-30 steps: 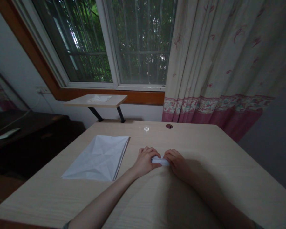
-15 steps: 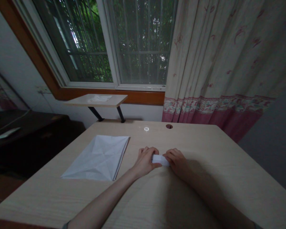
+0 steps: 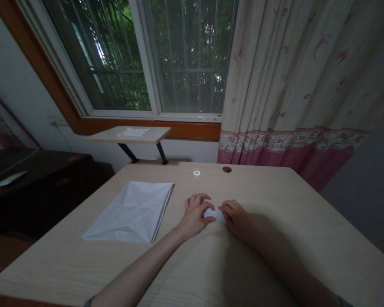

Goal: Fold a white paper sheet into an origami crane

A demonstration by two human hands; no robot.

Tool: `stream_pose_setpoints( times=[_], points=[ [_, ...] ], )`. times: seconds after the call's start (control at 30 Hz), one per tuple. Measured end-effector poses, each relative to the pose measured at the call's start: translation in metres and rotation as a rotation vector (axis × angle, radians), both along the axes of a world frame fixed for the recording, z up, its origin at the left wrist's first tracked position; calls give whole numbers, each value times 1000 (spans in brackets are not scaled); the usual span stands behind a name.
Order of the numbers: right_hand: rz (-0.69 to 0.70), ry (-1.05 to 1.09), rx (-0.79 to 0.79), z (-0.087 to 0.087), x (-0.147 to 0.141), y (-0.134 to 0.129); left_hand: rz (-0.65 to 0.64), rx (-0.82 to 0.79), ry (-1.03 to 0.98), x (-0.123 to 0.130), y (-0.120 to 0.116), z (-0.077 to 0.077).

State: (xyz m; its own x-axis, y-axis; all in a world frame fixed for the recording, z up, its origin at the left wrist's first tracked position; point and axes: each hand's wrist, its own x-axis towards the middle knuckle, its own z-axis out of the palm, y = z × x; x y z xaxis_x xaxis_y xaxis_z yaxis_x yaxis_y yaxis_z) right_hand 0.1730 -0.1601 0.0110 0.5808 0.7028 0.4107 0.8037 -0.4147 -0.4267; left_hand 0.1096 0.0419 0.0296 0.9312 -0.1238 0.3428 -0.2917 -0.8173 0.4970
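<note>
A small strip of folded white paper lies on the desk between my two hands, its ends partly hidden by fingers. My left hand grips its left end, with thumb and index finger curled onto it and the other fingers raised behind. At the right end, my right hand is closed, fingertips pressed on the paper. Left of my forearm, a stack of large white sheets with crossing crease lines rests flat.
The pale wooden desk has a round cable hole and a small white ring near its back edge. A raised shelf holds white paper. Behind are a window and a curtain; a dark cabinet stands at left.
My left index finger has bent inward over the strip, and the other left fingers have lifted and spread a little. Less of the paper shows. My right hand has hardly moved.
</note>
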Motion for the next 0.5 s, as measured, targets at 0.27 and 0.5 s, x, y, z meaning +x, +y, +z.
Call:
stream_pose_setpoints(
  times=[0.27,0.5],
  points=[
    [34,6,70,-1,-2,1,96,-16,-54,2,1,-3],
    [79,98,133,2,-6,0,6,-191,-36,8,4,-9]
  ],
)
